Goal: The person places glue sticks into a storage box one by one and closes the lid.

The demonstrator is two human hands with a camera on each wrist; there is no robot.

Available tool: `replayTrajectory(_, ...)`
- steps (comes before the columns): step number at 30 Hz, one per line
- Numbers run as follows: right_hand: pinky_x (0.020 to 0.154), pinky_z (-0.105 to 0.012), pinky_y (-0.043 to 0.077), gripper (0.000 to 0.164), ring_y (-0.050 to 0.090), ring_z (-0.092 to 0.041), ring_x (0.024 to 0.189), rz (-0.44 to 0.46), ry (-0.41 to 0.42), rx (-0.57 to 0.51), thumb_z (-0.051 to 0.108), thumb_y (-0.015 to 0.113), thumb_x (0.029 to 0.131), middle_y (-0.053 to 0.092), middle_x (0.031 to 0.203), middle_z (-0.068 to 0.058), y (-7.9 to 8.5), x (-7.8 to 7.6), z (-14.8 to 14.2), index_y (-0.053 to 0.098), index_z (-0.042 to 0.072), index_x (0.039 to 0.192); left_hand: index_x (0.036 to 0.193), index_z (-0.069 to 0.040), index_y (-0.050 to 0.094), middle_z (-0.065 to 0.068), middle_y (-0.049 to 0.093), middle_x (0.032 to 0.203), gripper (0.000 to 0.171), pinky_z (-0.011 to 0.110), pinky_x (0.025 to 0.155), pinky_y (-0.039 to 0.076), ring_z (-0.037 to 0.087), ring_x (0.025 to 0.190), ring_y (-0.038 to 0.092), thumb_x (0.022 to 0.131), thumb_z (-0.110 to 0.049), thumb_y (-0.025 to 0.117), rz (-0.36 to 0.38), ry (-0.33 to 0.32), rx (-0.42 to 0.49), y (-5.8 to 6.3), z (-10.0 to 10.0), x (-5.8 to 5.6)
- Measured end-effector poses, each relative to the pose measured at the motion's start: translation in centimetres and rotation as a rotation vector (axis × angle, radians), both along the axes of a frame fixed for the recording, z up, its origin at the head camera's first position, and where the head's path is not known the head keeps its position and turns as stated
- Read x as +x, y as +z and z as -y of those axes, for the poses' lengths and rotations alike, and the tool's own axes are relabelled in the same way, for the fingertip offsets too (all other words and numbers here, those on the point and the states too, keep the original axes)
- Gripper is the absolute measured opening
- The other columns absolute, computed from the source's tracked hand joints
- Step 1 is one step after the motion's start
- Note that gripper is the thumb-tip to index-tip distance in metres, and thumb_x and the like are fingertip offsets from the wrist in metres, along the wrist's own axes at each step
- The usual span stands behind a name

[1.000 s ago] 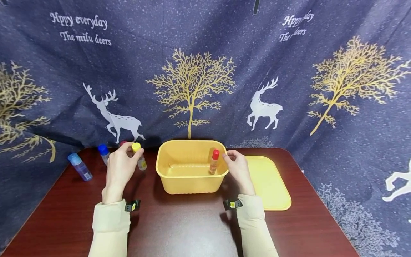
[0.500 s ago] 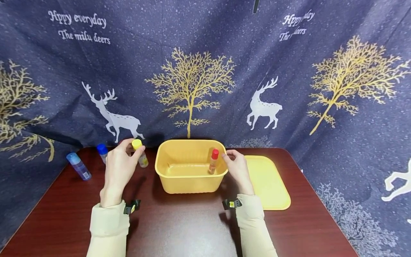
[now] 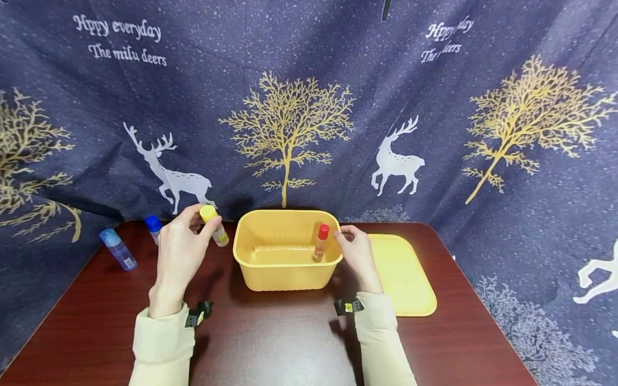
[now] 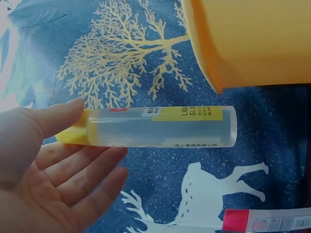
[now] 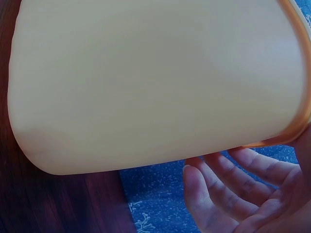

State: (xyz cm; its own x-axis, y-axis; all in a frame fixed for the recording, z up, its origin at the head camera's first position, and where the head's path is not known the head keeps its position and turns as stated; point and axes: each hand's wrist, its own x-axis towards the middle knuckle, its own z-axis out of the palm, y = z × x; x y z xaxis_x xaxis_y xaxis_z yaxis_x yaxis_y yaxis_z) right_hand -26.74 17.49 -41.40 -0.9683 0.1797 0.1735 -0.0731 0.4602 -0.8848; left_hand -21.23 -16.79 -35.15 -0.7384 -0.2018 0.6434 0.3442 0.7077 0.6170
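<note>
Glue bottle (image 4: 165, 127) higher, nearer box (image 3: 289, 276), pinched in left hand (image 3: 181, 246). Right hand (image 3: 358, 252) at box's right rim, grip unclear. Red-capped bottle (image 3: 321, 244) inside; blue-capped bottles (image 3: 119, 250) left, table's (image 3: 270, 338) far-left corner.

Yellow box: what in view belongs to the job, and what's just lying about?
Seemingly in the job:
yellow-capped glue bottle, in the left hand
yellow box, right hand at its rim
red-capped bottle inside it

Apparently just lying about, perhaps for later:
light-blue bottle
blue-capped bottle
crimson-capped tube
flat yellow panel

Navy cloth (image 3: 309, 43) w/ deer (image 3: 398, 164) behind brn tbl (image 3: 275, 338).
</note>
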Motion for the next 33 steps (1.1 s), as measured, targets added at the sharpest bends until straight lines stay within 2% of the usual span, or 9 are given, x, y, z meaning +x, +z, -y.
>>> replayTrajectory(9,0.083,-0.041,0.052,0.022,0.065,-0.026,0.093,-0.005,-0.004,0.002,0.022,0.064,0.094,0.07,0.101,-0.013,-0.3,0.1,-0.2,0.069,0.003,0.105,0.111,-0.004,0.068,0.013,0.073,0.092,0.03,0.019,0.067,0.041,0.026,0.082,0.07,0.085,-0.015,0.078,-0.027,-0.026,0.02,0.4,-0.6,0.4)
replayTrajectory(19,0.083,-0.041,0.052,0.021,0.066,-0.026,0.093,-0.008,-0.003,-0.01,0.019,0.064,0.094,0.07,0.1,-0.013,-0.2,0.0,-0.2,0.068,0.002,0.106,0.115,-0.006,0.068,0.008,0.072,0.098,0.033,0.011,0.073,0.042,0.023,0.086,0.069,0.086,-0.019,0.077,-0.015,-0.077,0.057,0.6,-1.3,0.4)
replayTrajectory(22,0.083,-0.04,0.052,0.021,0.066,-0.025,0.092,-0.001,0.0,-0.014,0.02,0.065,0.094,0.07,0.1,-0.012,-0.2,-0.1,0.0,0.069,0.003,0.106,0.115,-0.01,0.068,0.005,0.072,0.096,0.031,0.016,0.073,0.045,0.02,0.086,0.069,0.088,-0.023,0.076,0.016,-0.089,0.058,0.7,-1.4,0.3)
replayTrajectory(26,0.082,-0.04,0.052,0.021,0.065,-0.025,0.091,0.001,0.007,-0.018,0.02,0.065,0.094,0.07,0.1,-0.013,-0.3,-0.1,0.2,0.069,0.003,0.106,0.115,-0.012,0.067,0.005,0.072,0.094,0.03,0.032,0.076,0.051,0.019,0.088,0.068,0.089,-0.026,0.074,0.055,-0.121,0.039,1.0,-1.5,-0.1)
replayTrajectory(29,0.08,-0.04,0.053,0.021,0.066,-0.025,0.09,-0.009,-0.004,-0.016,0.02,0.065,0.094,0.07,0.099,-0.013,-0.4,-0.1,0.1,0.069,0.003,0.105,0.116,-0.011,0.066,0.007,0.072,0.095,0.031,0.042,0.078,0.053,0.021,0.089,0.069,0.09,-0.028,0.072,0.09,-0.172,0.019,1.4,-1.7,-0.8)
replayTrajectory(33,0.08,-0.04,0.053,0.022,0.066,-0.025,0.09,-0.011,-0.005,-0.013,0.021,0.065,0.094,0.07,0.099,-0.014,-0.3,-0.2,-0.1,0.069,0.003,0.106,0.115,-0.009,0.065,0.009,0.071,0.097,0.031,0.045,0.079,0.054,0.023,0.088,0.069,0.092,-0.028,0.07,0.14,-0.243,-0.013,1.9,-2.1,-1.8)
